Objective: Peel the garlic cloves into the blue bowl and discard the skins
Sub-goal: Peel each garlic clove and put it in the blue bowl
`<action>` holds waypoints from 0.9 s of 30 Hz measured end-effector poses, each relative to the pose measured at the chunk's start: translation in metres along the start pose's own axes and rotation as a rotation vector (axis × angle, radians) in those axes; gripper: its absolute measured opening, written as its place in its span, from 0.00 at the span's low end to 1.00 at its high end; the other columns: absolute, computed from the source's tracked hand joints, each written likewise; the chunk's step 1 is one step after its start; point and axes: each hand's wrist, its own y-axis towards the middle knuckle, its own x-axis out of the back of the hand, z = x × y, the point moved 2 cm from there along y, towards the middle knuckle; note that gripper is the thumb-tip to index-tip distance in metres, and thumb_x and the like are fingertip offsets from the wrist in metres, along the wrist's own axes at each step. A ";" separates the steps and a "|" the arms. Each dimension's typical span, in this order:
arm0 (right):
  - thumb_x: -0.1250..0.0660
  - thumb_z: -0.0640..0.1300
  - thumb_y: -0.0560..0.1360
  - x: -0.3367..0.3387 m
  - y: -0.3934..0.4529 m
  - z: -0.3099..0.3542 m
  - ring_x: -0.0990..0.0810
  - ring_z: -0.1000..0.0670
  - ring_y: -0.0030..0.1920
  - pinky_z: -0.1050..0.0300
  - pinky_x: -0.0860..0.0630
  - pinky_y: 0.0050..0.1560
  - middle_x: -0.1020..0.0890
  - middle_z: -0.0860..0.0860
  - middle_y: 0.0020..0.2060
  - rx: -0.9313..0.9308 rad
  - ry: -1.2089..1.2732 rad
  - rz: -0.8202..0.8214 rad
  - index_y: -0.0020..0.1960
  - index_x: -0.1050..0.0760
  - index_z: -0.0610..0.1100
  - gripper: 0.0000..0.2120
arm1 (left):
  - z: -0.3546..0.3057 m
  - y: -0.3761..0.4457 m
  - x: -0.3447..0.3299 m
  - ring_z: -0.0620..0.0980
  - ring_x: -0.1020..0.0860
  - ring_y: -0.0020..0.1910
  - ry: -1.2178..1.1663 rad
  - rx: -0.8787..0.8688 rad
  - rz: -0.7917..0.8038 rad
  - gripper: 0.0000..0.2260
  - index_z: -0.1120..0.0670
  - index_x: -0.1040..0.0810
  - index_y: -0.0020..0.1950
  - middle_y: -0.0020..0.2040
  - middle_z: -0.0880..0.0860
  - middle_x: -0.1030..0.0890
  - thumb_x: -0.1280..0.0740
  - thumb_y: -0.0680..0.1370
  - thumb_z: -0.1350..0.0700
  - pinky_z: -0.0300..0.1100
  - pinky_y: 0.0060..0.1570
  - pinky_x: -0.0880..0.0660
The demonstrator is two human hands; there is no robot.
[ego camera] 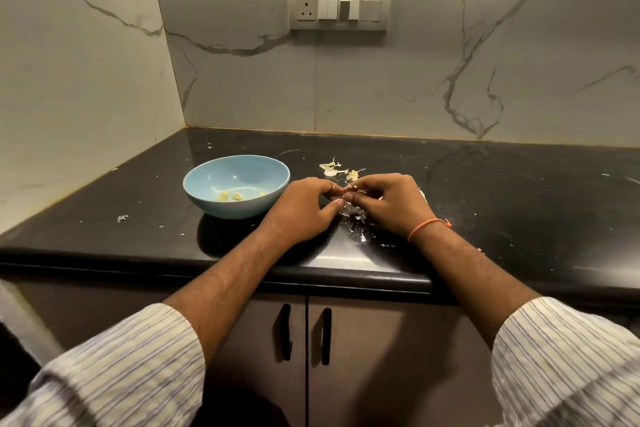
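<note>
A blue bowl (207, 180) stands on the black counter, left of my hands, with a few peeled garlic cloves (230, 197) in its bottom. My left hand (301, 210) and my right hand (384, 204) meet just right of the bowl, fingertips curled together and pinching a small garlic clove (341, 191) that is mostly hidden between them. Loose garlic skins (334, 168) lie behind the hands, and more white flakes of skin (356, 222) lie under and in front of them.
The black counter (502, 201) runs to a marble corner wall at left and back. Small skin scraps (122, 218) dot the left part. A switch panel (339, 9) hangs on the back wall. Cabinet doors with black handles (285, 333) sit below the front edge.
</note>
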 end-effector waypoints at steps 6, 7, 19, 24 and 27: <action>0.18 0.48 0.71 -0.001 -0.001 -0.004 0.15 0.58 0.42 0.66 0.21 0.46 0.11 0.55 0.42 0.087 0.041 -0.031 0.52 0.12 0.47 0.11 | -0.005 -0.002 0.005 0.37 0.20 0.46 -0.018 -0.036 -0.043 0.10 0.48 0.13 0.61 0.52 0.45 0.12 0.28 0.82 0.48 0.38 0.53 0.21; 0.18 0.49 0.71 -0.001 -0.001 -0.004 0.15 0.58 0.42 0.64 0.20 0.46 0.11 0.55 0.43 0.108 0.024 -0.038 0.53 0.12 0.48 0.13 | -0.005 -0.002 0.005 0.38 0.19 0.46 -0.019 -0.040 -0.045 0.10 0.49 0.13 0.60 0.52 0.45 0.12 0.28 0.82 0.48 0.39 0.53 0.19; 0.19 0.53 0.72 0.003 -0.004 -0.001 0.20 0.65 0.37 0.72 0.26 0.41 0.13 0.59 0.39 0.027 0.025 -0.018 0.51 0.11 0.50 0.11 | -0.002 -0.003 0.008 0.32 0.19 0.42 -0.140 -0.016 -0.068 0.07 0.49 0.13 0.56 0.42 0.37 0.16 0.25 0.80 0.50 0.25 0.41 0.26; 0.21 0.52 0.74 0.008 -0.005 0.001 0.20 0.58 0.36 0.64 0.21 0.40 0.13 0.59 0.38 -0.028 0.171 0.065 0.51 0.12 0.56 0.06 | -0.003 -0.004 0.007 0.32 0.19 0.39 -0.177 -0.020 -0.064 0.09 0.51 0.13 0.55 0.41 0.38 0.16 0.24 0.79 0.48 0.25 0.38 0.26; 0.20 0.52 0.73 0.011 -0.007 0.004 0.14 0.52 0.41 0.60 0.17 0.44 0.11 0.55 0.41 -0.027 0.188 0.051 0.51 0.12 0.54 0.07 | -0.001 -0.004 0.008 0.32 0.18 0.41 -0.180 -0.033 -0.060 0.10 0.50 0.13 0.55 0.43 0.39 0.15 0.24 0.78 0.47 0.26 0.40 0.25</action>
